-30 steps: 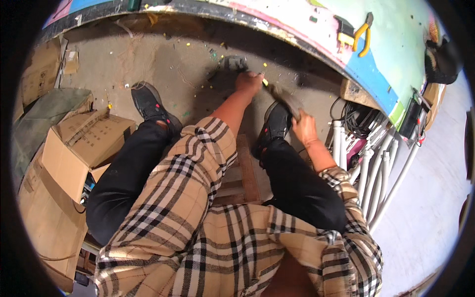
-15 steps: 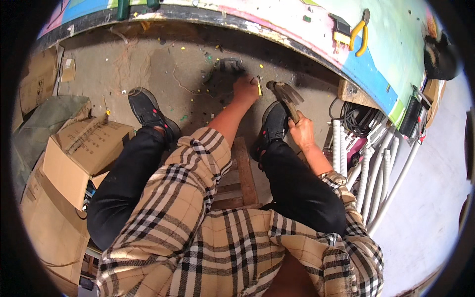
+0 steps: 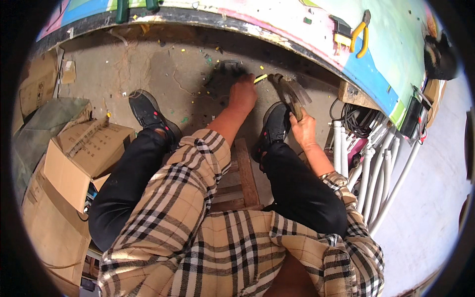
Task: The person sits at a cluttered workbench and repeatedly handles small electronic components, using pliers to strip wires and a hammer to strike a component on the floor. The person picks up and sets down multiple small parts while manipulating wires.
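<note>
My left hand point(image 3: 242, 94) is closed, with a thin yellow strip point(image 3: 261, 78) sticking out past its fingertips to the right. What kind of piece the strip is, I cannot make out. My right hand point(image 3: 303, 128) grips a claw hammer point(image 3: 295, 106) by its handle, close under the head. The hammer's head is raised above the floor, just right of the yellow strip and apart from it. Beyond my left hand a dark, blocky object point(image 3: 230, 65) lies on the floor in deep shadow.
Ahead curves a colourful tabletop point(image 3: 277, 17) bearing yellow-handled pliers point(image 3: 363, 37). White pipes point(image 3: 376, 178) and coiled black cable point(image 3: 357, 119) lie at right. An open cardboard box point(image 3: 94, 148) stands left. Small yellow and green scraps litter the floor; a wooden stool point(image 3: 246, 173) shows between my legs.
The yellow strip has turned from nearly upright to slanting rightward as my left hand rotated. My right hand and the hammer have shifted slightly to the right.
</note>
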Demonstrator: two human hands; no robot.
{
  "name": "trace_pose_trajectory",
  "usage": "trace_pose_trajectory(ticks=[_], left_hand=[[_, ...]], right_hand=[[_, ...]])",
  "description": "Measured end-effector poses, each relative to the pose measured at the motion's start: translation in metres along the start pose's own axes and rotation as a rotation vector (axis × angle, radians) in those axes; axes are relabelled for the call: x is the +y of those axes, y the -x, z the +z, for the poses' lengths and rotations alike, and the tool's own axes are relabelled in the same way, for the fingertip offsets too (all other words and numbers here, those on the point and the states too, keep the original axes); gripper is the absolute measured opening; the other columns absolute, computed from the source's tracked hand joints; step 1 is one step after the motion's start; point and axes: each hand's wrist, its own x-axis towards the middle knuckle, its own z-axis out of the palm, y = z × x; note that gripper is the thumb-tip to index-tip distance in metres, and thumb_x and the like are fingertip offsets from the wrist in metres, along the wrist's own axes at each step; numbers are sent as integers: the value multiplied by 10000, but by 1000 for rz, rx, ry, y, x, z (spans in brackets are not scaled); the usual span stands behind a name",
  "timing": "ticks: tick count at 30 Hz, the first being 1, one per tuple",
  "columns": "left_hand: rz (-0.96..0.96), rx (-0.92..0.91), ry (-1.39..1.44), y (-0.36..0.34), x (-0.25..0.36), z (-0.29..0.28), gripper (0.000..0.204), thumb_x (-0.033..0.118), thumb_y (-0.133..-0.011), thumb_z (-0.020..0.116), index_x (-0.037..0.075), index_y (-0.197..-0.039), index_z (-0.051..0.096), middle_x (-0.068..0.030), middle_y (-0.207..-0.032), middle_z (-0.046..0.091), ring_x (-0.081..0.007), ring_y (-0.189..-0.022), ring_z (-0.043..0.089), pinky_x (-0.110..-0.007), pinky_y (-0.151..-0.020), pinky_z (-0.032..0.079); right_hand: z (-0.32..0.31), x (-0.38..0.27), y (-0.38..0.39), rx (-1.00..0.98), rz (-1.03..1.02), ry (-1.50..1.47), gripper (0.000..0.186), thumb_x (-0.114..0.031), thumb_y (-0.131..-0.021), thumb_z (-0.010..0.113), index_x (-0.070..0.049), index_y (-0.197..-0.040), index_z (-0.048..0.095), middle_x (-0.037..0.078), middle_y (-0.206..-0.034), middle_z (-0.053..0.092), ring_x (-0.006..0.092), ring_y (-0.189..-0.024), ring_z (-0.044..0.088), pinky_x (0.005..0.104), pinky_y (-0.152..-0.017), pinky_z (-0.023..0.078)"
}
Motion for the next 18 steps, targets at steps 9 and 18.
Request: trace_pose_trajectory(ticks=[9,18], left_hand=[[-45,-60,-79,11,-10,-1,220,136,-809,639,38,-982,545,-195,-925,621,-401,-852,615,-498,-724,489],[-53,-22,-54,11,-8,3,190,117,-796,653,39,-898,514,-220,-818,627,-421,-758,626,-504,-660,494]], right_hand=[[8,-10,-5,-34,-211,158,188,-156,-812,616,-4,-913,570,260,-780,620,438,-791,615,466,-718,501],[-13,-36,-9,-42,-226,97,239,-134,-793,630,-14,-997,597,252,-809,639,414,-772,634,453,-698,519]])
